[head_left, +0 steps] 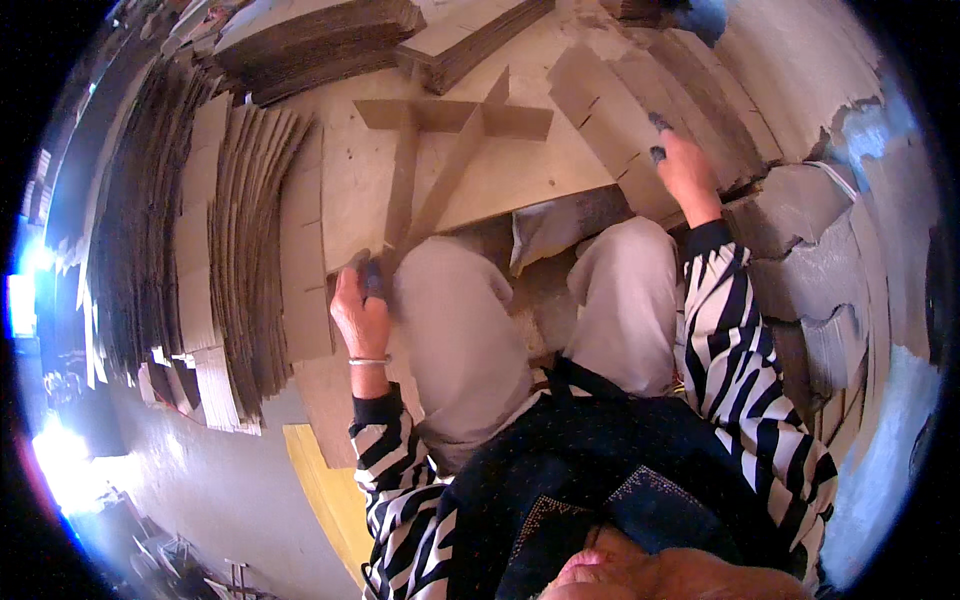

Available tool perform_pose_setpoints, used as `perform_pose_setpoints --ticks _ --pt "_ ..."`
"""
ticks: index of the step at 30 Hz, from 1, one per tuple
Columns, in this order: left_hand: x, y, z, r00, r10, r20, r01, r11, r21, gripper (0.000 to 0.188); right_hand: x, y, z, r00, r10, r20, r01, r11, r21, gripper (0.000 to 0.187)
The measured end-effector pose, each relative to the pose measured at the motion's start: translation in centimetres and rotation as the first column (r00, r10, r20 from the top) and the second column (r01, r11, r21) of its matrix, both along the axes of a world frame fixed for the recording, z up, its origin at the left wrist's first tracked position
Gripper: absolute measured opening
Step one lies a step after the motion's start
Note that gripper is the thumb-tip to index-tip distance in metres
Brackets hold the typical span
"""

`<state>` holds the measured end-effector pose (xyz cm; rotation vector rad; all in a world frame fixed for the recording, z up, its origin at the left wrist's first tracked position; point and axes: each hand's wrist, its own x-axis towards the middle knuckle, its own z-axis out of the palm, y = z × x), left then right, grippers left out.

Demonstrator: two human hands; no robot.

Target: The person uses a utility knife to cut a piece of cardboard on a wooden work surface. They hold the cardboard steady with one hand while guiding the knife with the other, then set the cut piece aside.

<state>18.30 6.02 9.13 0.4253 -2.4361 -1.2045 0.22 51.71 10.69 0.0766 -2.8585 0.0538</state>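
Interlocked brown cardboard strips [450, 117] stand on edge on a pale board [350, 190], one strip crossing two long ones. My left hand [362, 312] is at the board's near edge, beside the near ends of the long strips. Its dark-covered fingertips point forward, slightly apart, with nothing visible between them. Farther right, my right hand [688, 172] reaches over a pile of slotted cardboard strips [625, 130]. Its thumb and a finger, both dark-tipped, are spread at the strips; I see nothing gripped. The other right fingers are partly hidden.
Many upright cardboard strips [250, 230] crowd the left side, with flat slotted ones [303, 240] beside them. Thick cardboard stacks [320, 45] sit at the far edge. Torn cardboard and wrapped bundles [805, 215] lie at right. My knees [625, 290] are against the board's near edge.
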Motion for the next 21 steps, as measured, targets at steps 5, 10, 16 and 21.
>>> perform_pose_setpoints --ticks 5,10,16,21 --pt "-3.4 -5.8 -1.9 0.955 -0.135 0.265 0.156 0.986 -0.06 0.033 -0.7 3.4 -3.9 1.0 0.001 -0.018 -0.003 0.993 -0.117 0.029" --pt "-4.6 -7.5 2.5 0.867 -0.23 0.442 0.301 0.949 -0.097 0.038 -0.9 1.5 -2.1 0.995 0.047 -0.09 -0.066 0.973 -0.221 0.03" --pt "-8.5 -0.4 1.7 0.856 -0.038 0.516 0.413 0.653 -0.635 0.041 -0.6 -1.6 2.9 0.99 0.043 -0.132 -0.089 0.926 -0.367 0.016" --pt "-8.3 0.0 -2.7 0.897 -0.066 0.437 0.386 0.597 -0.703 0.031 -0.9 -1.2 2.7 0.982 0.076 -0.172 -0.145 0.886 -0.441 0.017"
